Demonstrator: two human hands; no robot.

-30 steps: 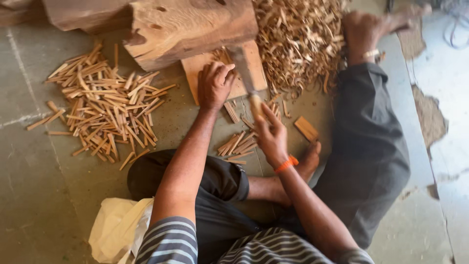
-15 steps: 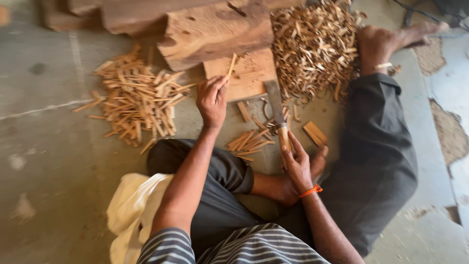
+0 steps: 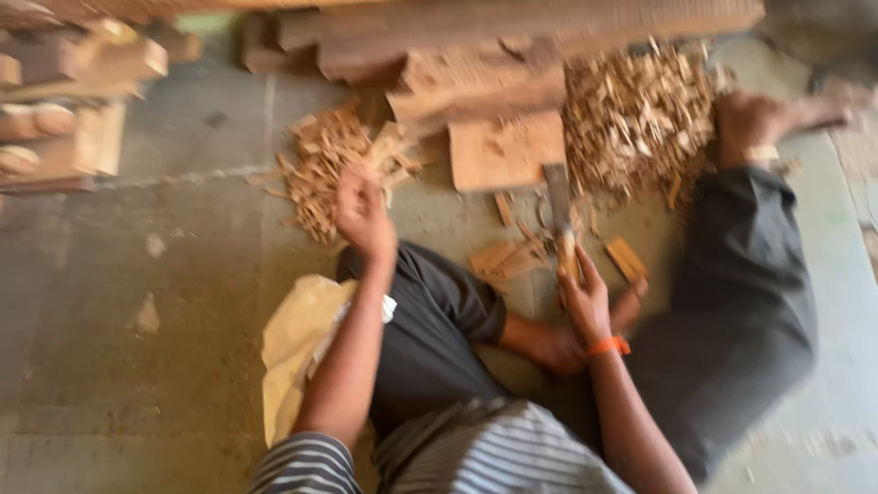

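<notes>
The broad knife (image 3: 560,212) is gripped closed by the right hand (image 3: 585,297) near the folded foot (image 3: 631,306), which could be cut, while the left hand (image 3: 363,212), blurred, seems closed over the stick pile (image 3: 320,169).

The floor (image 3: 137,274) was worn grey concrete, stained and scuffed. Rough timber blocks (image 3: 512,37) lay stacked along the far edge, with more cut wood (image 3: 64,110) at the left.

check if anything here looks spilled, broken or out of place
Nothing stands out. The heap of pale wood shavings and pile of split sticks lie loose beside the flat wooden chopping block.
</notes>
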